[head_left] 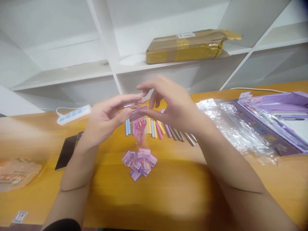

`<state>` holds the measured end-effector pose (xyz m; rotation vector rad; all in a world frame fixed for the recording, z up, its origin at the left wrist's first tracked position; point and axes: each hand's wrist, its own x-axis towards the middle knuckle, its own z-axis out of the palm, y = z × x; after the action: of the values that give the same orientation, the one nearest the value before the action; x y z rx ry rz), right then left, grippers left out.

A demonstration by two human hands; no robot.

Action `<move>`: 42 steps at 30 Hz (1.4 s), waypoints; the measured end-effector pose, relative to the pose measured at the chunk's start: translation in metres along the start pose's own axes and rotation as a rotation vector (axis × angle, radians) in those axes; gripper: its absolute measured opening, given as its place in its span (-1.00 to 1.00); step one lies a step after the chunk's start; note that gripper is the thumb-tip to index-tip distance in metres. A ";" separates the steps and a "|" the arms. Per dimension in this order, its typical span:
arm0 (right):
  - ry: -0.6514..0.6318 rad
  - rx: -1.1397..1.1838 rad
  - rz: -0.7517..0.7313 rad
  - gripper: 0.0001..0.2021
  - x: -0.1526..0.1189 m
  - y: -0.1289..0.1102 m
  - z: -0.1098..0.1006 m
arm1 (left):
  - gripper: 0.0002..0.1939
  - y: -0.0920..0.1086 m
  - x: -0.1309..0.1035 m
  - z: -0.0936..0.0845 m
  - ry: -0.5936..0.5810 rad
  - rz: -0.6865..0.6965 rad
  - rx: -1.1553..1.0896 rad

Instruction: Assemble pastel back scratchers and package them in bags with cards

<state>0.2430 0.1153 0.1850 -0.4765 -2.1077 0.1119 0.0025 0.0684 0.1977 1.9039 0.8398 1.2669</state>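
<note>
Both my hands are raised over the table around a small purple-pink card (138,113). My left hand (108,117) pinches the card's left part between thumb and fingers. The thumb of my right hand (169,104) touches its right end, with the index finger arched above and the other fingers curled. Below the card hangs a clear plastic bag (141,139) with a pink fork-shaped piece (141,125) inside. Some clear plastic also shows between my fingertips. Under the bag lies a loose pile of similar printed cards (141,162).
Behind my hands lies a row of coloured handles (154,128) and metal-ended utensils (180,134). Clear plastic bags (231,125) and a purple box (271,128) are right. A dark phone (66,152) and power strip (74,115) are left. A taped parcel (185,48) sits on the shelf.
</note>
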 end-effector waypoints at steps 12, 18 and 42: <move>0.050 0.045 -0.026 -0.90 0.002 0.002 -0.002 | -0.40 -0.009 0.008 -0.010 -0.144 -0.081 0.209; -0.001 0.011 -0.129 -0.86 0.001 0.007 -0.001 | -0.68 -0.010 0.010 -0.009 -0.170 -0.103 0.324; -0.087 -0.098 -0.211 -0.86 -0.003 0.010 -0.002 | -0.63 -0.009 0.014 -0.009 -0.157 -0.176 0.198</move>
<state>0.2490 0.1228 0.1812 -0.3087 -2.2428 -0.0938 -0.0032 0.0864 0.1992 2.0034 1.0556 0.9449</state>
